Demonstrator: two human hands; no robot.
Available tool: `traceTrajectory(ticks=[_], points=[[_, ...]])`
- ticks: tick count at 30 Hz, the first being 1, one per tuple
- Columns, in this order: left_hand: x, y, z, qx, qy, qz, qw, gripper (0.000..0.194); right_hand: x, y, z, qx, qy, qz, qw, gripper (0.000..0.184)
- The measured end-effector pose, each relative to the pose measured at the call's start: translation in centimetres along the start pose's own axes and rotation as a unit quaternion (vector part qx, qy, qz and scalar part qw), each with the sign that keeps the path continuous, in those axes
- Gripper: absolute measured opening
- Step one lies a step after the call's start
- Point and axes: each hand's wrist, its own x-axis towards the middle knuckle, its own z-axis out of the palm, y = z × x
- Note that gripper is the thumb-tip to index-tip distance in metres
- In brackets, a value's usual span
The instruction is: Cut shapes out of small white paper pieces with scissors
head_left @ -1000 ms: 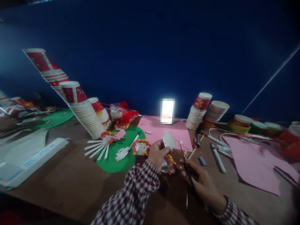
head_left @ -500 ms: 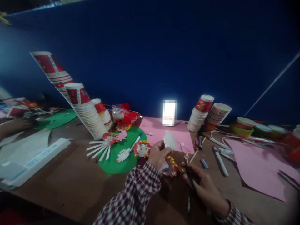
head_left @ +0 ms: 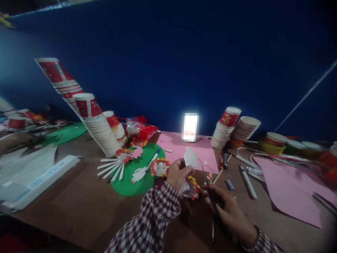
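My left hand (head_left: 179, 174) is closed in a pinch on the lower edge of a white paper cutout (head_left: 191, 158), which stands up above the fingertips. To the right and lower, my right hand (head_left: 226, 203) is closed round a long, thin dark tool (head_left: 213, 200); its upper end points toward the cutout, and its exact kind is unclear. Below the left hand lies a ring-shaped piece with a red and yellow frill (head_left: 194, 186), partly hidden. Another frilled round piece (head_left: 159, 167) lies left of that hand. A white hand-shaped cutout (head_left: 139, 174) rests on green paper (head_left: 123, 186).
Stacked paper cups (head_left: 98, 131) lean at the left, with more cup stacks (head_left: 225, 128) at the back right. A power strip (head_left: 50, 179) lies left. Pink sheets (head_left: 292, 193), a marker (head_left: 248, 181) and a glowing pixelated rectangle (head_left: 190, 127) are around. Another person's arm (head_left: 15, 140) shows far left.
Both my hands keep nearly the same place and hold; the cutout and the dark tool shift only slightly. At the far left, the other person's arm has moved a little.
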Motion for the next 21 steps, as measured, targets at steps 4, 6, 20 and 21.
traceTrajectory(ticks=[4,6,20,21], points=[[-0.01,0.02,0.08,0.0,0.006,-0.008,1.0,0.024,-0.05,-0.23,-0.02,-0.007,-0.001,0.0,1.0,0.035],[0.0,-0.03,0.13,-0.014,0.001,-0.006,1.0,0.025,-0.03,-0.19,-0.01,-0.007,-0.002,-0.003,1.0,0.035],[-0.05,0.04,0.22,-0.022,-0.006,-0.006,1.0,0.027,-0.05,0.2,-0.03,-0.037,-0.009,-0.019,0.999,0.036],[-0.1,0.07,0.24,-0.022,-0.006,-0.007,1.0,0.028,-0.05,0.2,-0.03,-0.036,-0.007,-0.019,0.999,0.036]])
